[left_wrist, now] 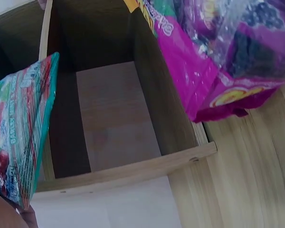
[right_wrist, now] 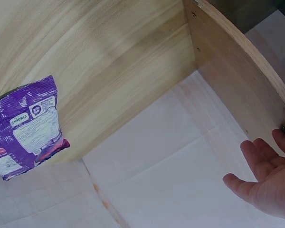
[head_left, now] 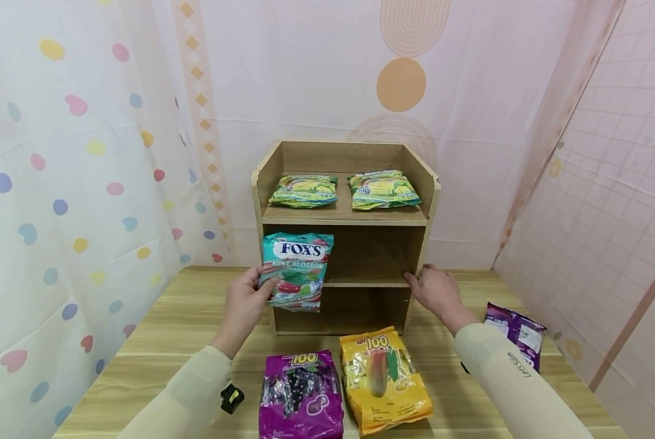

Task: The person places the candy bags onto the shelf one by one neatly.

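Note:
My left hand [head_left: 245, 303] holds a teal candy bag [head_left: 298, 268] marked FOX'S Mint Blossom, thumb across its front. The bag stands upright before the left side of the wooden shelf's [head_left: 344, 222] middle level; the left wrist view shows it edge-on. At the shelf's right side panel [right_wrist: 242, 61], my right hand [head_left: 436, 292] touches near the front edge. Its fingers [right_wrist: 259, 156] are spread and loosely bent, holding no bag; the thumb is hidden in the right wrist view. Two yellow-green candy bags, one left [head_left: 304, 191] and one right [head_left: 385, 190], lie on the top level.
A purple LOT 100 bag [head_left: 301, 395] and a yellow LOT 100 bag [head_left: 383, 381] lie on the wooden table before the shelf. Another purple bag [right_wrist: 28, 128] lies to its right. Patterned curtains [head_left: 316, 73] hang behind and at both sides.

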### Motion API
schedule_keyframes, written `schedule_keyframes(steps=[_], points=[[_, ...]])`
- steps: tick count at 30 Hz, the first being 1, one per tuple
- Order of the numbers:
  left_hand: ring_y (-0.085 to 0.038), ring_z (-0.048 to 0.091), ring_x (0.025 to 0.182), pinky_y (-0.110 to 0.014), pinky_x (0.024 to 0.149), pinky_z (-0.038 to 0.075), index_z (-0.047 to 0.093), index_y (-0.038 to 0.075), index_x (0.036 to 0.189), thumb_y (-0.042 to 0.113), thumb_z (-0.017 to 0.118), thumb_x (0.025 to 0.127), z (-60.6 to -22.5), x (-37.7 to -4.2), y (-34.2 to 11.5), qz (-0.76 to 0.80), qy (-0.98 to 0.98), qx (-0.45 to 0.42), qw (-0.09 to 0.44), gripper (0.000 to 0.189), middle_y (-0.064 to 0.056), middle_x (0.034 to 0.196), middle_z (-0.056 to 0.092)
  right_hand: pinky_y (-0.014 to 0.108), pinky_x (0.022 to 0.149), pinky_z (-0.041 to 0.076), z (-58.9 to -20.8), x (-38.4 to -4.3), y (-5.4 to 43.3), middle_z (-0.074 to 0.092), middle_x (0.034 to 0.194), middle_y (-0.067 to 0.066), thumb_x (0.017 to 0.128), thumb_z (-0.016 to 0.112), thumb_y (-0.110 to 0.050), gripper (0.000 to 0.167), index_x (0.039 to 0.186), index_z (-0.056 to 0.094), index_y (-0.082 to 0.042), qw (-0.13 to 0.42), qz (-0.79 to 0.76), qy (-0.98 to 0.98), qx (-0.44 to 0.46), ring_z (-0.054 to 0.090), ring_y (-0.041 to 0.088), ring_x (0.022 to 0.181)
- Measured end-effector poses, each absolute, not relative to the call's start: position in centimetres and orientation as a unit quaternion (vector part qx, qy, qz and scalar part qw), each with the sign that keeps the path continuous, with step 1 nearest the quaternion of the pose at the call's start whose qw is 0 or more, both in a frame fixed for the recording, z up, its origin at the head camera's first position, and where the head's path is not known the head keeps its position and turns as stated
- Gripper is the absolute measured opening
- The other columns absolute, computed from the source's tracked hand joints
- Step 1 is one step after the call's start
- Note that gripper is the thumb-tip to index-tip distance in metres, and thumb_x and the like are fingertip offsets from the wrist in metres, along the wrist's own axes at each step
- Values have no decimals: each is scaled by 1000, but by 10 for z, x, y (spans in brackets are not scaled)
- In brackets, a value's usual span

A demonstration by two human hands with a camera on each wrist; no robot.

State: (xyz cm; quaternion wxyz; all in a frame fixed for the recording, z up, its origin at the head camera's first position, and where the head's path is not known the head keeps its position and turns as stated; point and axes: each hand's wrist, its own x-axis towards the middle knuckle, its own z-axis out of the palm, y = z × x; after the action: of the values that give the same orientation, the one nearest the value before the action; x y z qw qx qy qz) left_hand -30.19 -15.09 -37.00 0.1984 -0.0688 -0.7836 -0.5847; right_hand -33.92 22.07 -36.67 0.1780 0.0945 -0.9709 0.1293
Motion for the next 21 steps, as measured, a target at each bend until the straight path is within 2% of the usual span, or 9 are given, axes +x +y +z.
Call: schedule_keyframes(steps=[15,21], points=[[-20,59,69,-21,57,50,69,-1,111,12,67,96,-365,-308,-126,-537,-808,-39,238,21,-15,91,71,55,89,48,-367,-339,222,64,119,29,103,49,-33,59,49,48,-9,176,133,-971,98,66,43,101],[-23,61,76,-30,66,53,68,-2,113,16,66,96,-359,-313,-120,-513,-818,-34,257,24,-15,96,71,53,82,50,-367,-339,221,65,116,28,103,49,-34,59,49,47,-9,181,134,-969,96,67,42,94]])
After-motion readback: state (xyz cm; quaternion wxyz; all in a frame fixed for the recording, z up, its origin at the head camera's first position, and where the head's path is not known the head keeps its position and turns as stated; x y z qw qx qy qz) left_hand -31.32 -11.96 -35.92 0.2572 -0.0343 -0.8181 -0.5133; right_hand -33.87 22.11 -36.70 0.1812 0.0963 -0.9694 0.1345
